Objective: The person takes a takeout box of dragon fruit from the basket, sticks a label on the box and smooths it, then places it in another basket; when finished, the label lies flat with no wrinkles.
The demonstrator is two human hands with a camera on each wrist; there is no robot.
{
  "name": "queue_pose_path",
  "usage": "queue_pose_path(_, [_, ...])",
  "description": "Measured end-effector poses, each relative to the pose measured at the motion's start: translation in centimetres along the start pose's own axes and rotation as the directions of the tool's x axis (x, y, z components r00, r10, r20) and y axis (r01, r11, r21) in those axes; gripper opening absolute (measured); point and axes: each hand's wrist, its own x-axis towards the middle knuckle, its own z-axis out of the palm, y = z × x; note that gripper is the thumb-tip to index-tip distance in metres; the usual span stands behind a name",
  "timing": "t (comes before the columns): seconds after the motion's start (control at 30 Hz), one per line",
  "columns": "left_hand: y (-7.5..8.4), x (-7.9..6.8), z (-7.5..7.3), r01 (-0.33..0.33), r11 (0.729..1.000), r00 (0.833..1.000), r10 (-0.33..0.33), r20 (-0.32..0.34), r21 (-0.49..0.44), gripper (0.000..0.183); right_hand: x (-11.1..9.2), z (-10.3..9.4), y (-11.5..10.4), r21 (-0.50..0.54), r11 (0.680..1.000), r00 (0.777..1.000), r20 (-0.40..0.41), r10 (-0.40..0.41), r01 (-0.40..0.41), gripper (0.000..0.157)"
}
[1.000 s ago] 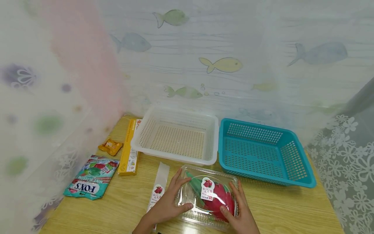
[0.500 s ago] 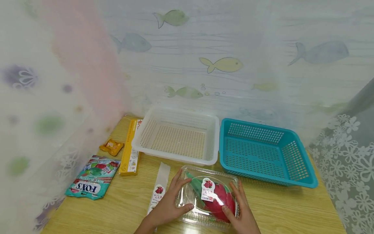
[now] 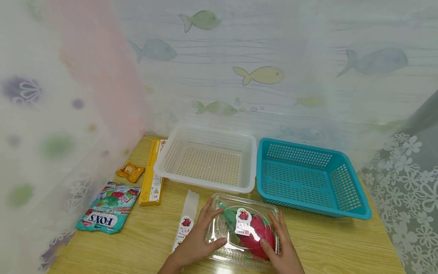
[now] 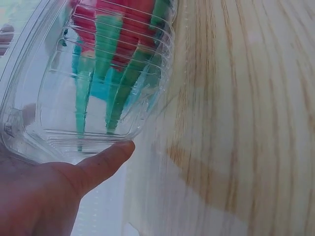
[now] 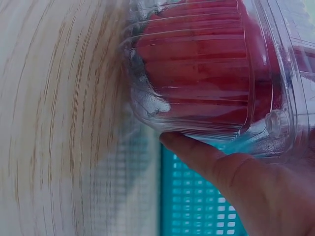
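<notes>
A clear plastic clamshell box [image 3: 222,249] lies at the table's front, its lid down. Inside it is a pink dragon fruit [image 3: 261,238] with green leaf tips. A white label [image 3: 243,222] with a dragon fruit picture is stuck on the lid. My left hand [image 3: 200,236] holds the box's left side, thumb over the front part of the lid. On the right side my right hand [image 3: 282,249] grips it, thumb on the lid over the fruit. In each wrist view, a finger touches the ribbed side wall low down. Under my left forearm runs a strip of labels [image 3: 187,211].
A white basket [image 3: 205,185] and a teal basket [image 3: 315,209] stand behind the box. To the left lie a yellow curry sauce carton [image 3: 150,177], a small orange packet [image 3: 130,172] and a FOX'S candy bag [image 3: 108,208]. Patterned curtains [image 3: 219,76] hang around the wooden table [image 3: 328,243].
</notes>
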Motion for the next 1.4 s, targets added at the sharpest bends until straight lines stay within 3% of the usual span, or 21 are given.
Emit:
queue_pose_path(0.8, [1.5, -0.7, -0.1, 0.043, 0.999, 0.999, -0.043, -0.028, -0.007, 0.068, -0.7, -0.3, -1.2, -0.022, 0.999, 0.999, -0.036, 0.034, -0.035, 0.076])
queue_pose_path(1.4, [3.3, -1.0, -0.6, 0.036, 0.999, 0.999, -0.038, -0.038, -0.035, 0.068, -1.1, -1.0, -2.7, -0.027, 0.999, 0.999, -0.033, 0.021, -0.022, 0.076])
